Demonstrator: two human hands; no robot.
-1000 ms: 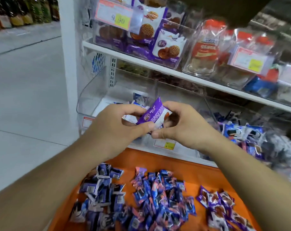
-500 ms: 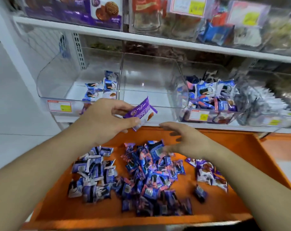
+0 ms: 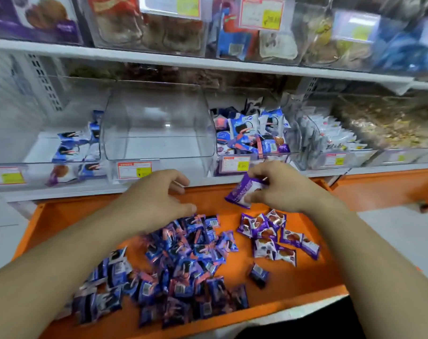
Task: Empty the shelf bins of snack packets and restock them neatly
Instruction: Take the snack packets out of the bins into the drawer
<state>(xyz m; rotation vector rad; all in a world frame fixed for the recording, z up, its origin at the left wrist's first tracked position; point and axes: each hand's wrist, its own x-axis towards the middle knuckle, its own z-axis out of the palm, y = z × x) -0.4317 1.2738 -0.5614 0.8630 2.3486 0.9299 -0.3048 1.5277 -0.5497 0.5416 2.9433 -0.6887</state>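
Observation:
My right hand (image 3: pixel 285 189) grips a purple snack packet (image 3: pixel 242 193) above the back of the orange tray (image 3: pixel 68 214). My left hand (image 3: pixel 156 199) hovers with fingers apart, holding nothing, over a big pile of blue packets (image 3: pixel 183 260). A small group of purple packets (image 3: pixel 276 236) lies at the tray's right. Behind my hands stands an empty clear bin (image 3: pixel 156 133). The bin to its left (image 3: pixel 78 148) holds a few blue packets. The bin to its right (image 3: pixel 254 135) is full of blue packets.
White packets fill a bin (image 3: pixel 330 138) further right. The upper shelf (image 3: pixel 208 64) carries bins of biscuits with price tags. One dark packet (image 3: pixel 258 274) lies alone on the tray. White floor shows on both sides of the tray.
The purple packet has passed from my left hand to my right hand, which has risen over the tray's right side. My left hand is lower, over the blue pile. The view has shifted right.

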